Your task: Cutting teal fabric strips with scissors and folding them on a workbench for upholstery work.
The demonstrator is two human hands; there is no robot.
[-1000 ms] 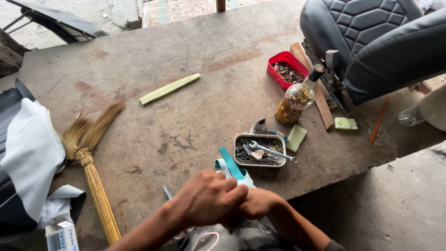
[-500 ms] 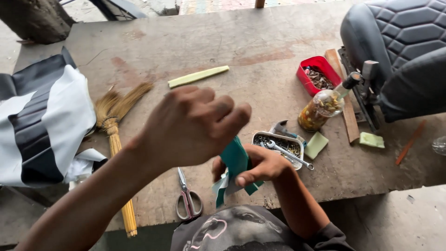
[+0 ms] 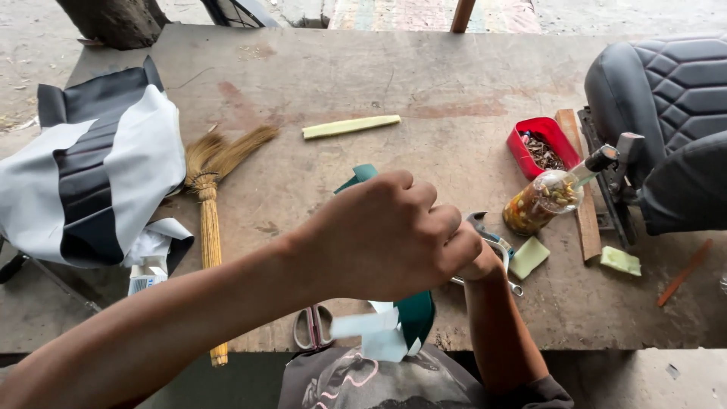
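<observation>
Between the two fists, at the near edge of the table, runs a teal strip [image 3: 415,314] of fabric or vinyl: one end pokes up past the knuckles of the left hand [image 3: 386,235] at the far side, the other hangs below the fingers with pale white scraps [image 3: 371,333] beside it. Left hand fingers curled shut into a fist, apparently around the strip; the grip itself is hidden behind the hand, so probably a pinch or wrap, cannot confirm. Right hand [image 3: 478,261] sits just right of the left knuckles, mostly covered by them; fingers not visible, cannot tell if closed.

Just below the left wrist, scissors [image 3: 312,327] lie flat on the table [image 3: 454,83]. Right of the right hand's fingers, touching distance, a metal tool [image 3: 485,226] and a small tin partly hidden behind the fist. A pale green foam piece [image 3: 528,256] lies just right of that. Further right, a glass bottle [image 3: 545,198] of small parts lies tilted, neck toward a black quilted seat [image 3: 666,98]. Behind the bottle a red tin [image 3: 541,145] of bits and a wooden slat [image 3: 579,189]. Second foam piece [image 3: 621,260] far right.

Beyond the knuckles, a long pale green stick [image 3: 351,126]. Left of the forearm, a straw broom [image 3: 210,197], then a black and white seat cover [image 3: 91,174] draped over the table edge.
</observation>
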